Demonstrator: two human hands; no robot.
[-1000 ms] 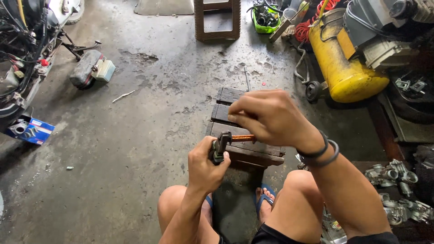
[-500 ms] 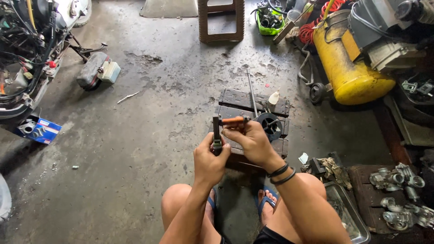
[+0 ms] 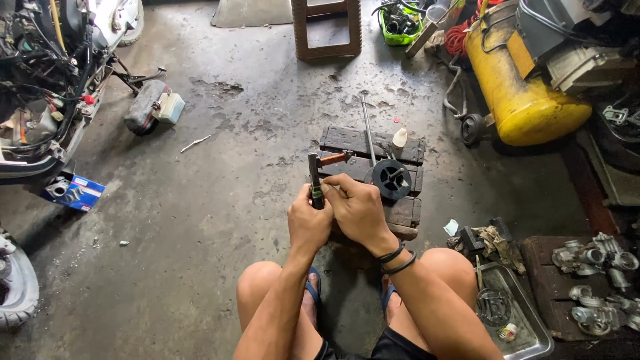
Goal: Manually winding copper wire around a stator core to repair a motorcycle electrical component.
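Observation:
I sit on the concrete floor with my knees apart. My left hand (image 3: 308, 223) grips a dark metal tool with a green-and-black handle (image 3: 313, 179), held upright. My right hand (image 3: 357, 208) is closed beside it, fingers pinched at the tool's handle, touching my left hand. Just behind the hands an orange-handled tool (image 3: 335, 159) lies on a low wooden pallet (image 3: 407, 152). A black round part (image 3: 391, 179), a thin metal rod (image 3: 367, 127) and a small white bottle (image 3: 399, 138) also rest on the pallet.
A yellow compressor tank (image 3: 523, 93) stands at the right. A metal tray (image 3: 527, 320) and metal engine parts (image 3: 593, 287) lie at lower right. A stripped motorbike (image 3: 47, 80) and a blue box (image 3: 73, 192) are at left, a wooden stool (image 3: 327, 30) at the back.
My right hand came down from over the pallet and closed in next to my left hand on the upright tool. The orange-handled tool now lies on the pallet.

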